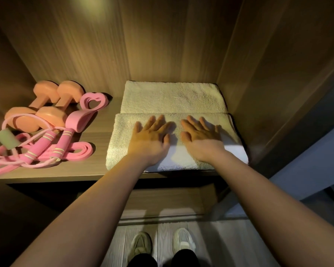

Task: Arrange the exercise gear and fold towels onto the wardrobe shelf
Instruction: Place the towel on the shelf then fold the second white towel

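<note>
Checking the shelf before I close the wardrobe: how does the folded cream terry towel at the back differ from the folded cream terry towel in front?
The cream terry back towel lies untouched; the cream terry front towel has the left hand and right hand resting flat on it. The back towel sits against the rear panel; the front towel reaches the wooden shelf's front edge. Both are folded flat and touch.

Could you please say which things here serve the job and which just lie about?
Job: front folded cream towel, rear folded cream towel, orange dumbbells, pink skipping rope, pink flat band, pink heart-shaped foam grip.
Just there: pale shoes, grey plank floor.
</note>
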